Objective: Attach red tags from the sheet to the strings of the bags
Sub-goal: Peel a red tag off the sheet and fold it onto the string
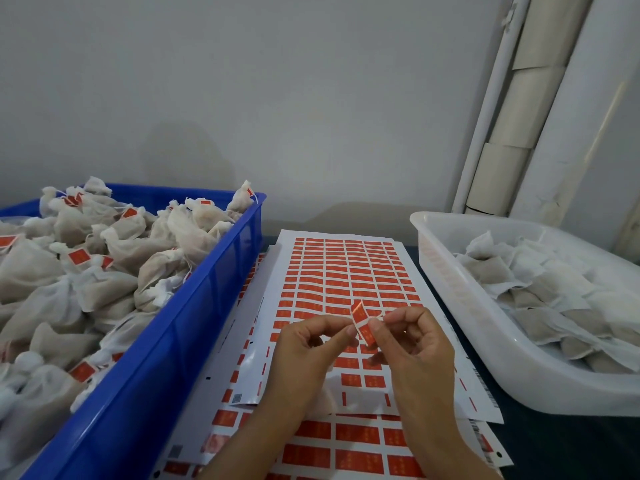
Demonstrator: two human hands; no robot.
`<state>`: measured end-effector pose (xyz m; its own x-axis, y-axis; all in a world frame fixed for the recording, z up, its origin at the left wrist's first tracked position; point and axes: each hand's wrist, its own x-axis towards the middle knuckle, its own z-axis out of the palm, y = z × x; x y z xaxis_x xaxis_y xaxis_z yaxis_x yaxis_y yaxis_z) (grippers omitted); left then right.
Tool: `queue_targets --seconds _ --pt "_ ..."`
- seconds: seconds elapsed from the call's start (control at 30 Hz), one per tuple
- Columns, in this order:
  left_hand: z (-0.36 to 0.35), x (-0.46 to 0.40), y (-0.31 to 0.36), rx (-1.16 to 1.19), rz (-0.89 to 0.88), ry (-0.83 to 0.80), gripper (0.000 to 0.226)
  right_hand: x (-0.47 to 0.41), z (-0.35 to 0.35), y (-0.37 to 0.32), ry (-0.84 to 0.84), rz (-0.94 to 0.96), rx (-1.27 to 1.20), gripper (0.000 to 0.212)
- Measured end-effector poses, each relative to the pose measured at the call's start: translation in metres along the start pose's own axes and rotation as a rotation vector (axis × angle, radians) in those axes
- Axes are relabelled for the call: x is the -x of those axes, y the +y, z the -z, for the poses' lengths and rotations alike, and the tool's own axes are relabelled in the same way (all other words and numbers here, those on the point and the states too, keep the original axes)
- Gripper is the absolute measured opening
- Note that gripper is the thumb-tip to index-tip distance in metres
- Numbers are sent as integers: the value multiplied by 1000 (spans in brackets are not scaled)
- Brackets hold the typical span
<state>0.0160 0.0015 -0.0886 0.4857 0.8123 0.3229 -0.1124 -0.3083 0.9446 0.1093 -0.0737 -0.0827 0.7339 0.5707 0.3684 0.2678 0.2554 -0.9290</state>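
Note:
A red tag [360, 318] is held up above the sticker sheet [346, 271], bent partway along its length. My left hand [308, 344] pinches its left edge with thumb and forefinger. My right hand [412, 344] pinches its right side, together with what looks like a thin white string. A white bag [327, 396] lies on the sheet under my wrists, mostly hidden. Rows of red tags cover the sheet; the rows nearest me have bare gaps.
A blue crate [194, 306] at the left holds several filled cloth bags with red tags on their strings. A translucent white bin [460, 306] at the right holds several bags with no tags visible. More sticker sheets [346, 445] lie stacked underneath. Wall and pipes stand behind.

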Motion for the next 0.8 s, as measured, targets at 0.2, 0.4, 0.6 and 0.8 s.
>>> queue_targets --seconds 0.2,0.4,0.6,0.8 --pt "0 0 1 -1 -13 -11 15 2 -1 -1 2 19 31 18" --pt "0 1 3 -11 -11 -24 15 0 0 1 0 22 63 15" --pt "0 2 3 -18 -9 -42 10 1 -1 -1 20 35 75 25" --pt "-2 4 5 -61 -9 -41 14 0 0 1 26 56 107 25"
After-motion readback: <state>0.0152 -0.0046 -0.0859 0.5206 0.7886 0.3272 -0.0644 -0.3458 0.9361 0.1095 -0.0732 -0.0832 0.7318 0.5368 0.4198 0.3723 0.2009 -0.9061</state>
